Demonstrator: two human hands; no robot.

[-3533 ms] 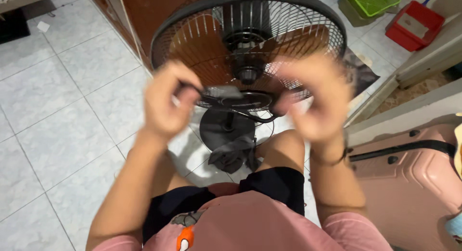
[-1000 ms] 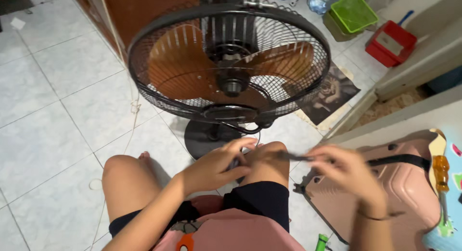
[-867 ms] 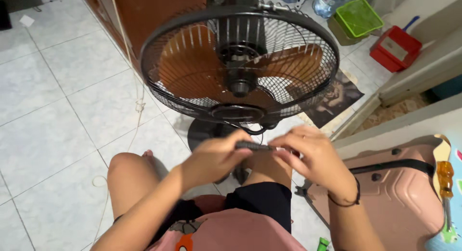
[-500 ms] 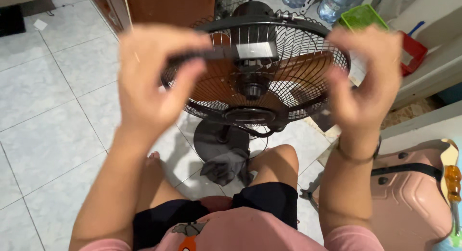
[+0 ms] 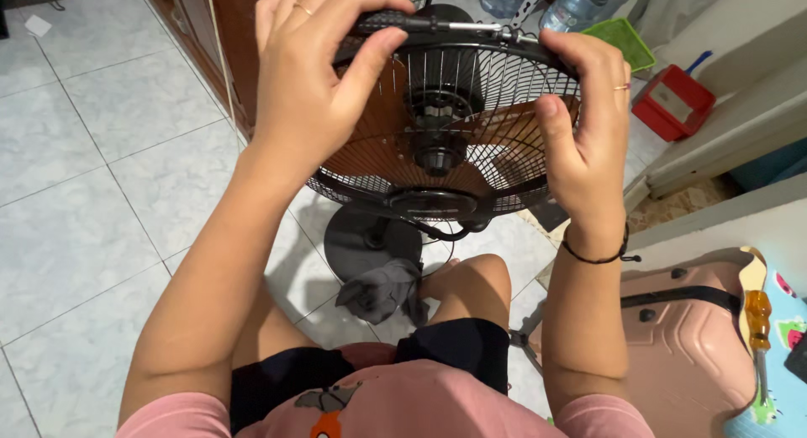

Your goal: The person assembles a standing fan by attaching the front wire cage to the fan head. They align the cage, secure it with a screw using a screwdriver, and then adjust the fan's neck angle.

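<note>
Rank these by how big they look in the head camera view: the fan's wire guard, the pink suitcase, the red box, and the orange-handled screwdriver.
1. Fan's wire guard, largest, though it sits close to the camera.
2. Pink suitcase, partly cut off by the frame edge.
3. Red box, farther away.
4. Orange-handled screwdriver, smallest.

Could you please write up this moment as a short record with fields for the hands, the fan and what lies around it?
Left hand: grips the top rim of the fan's guard, thumb in front.
Right hand: holds the same rim further right.
Fan: black wire guard, brown blades, upright on a round base.
Grey cloth: lies by the base.
Screwdriver: orange handle, lies on the pink suitcase.
Floor: pale tiles.
Red box: behind the fan.
</note>
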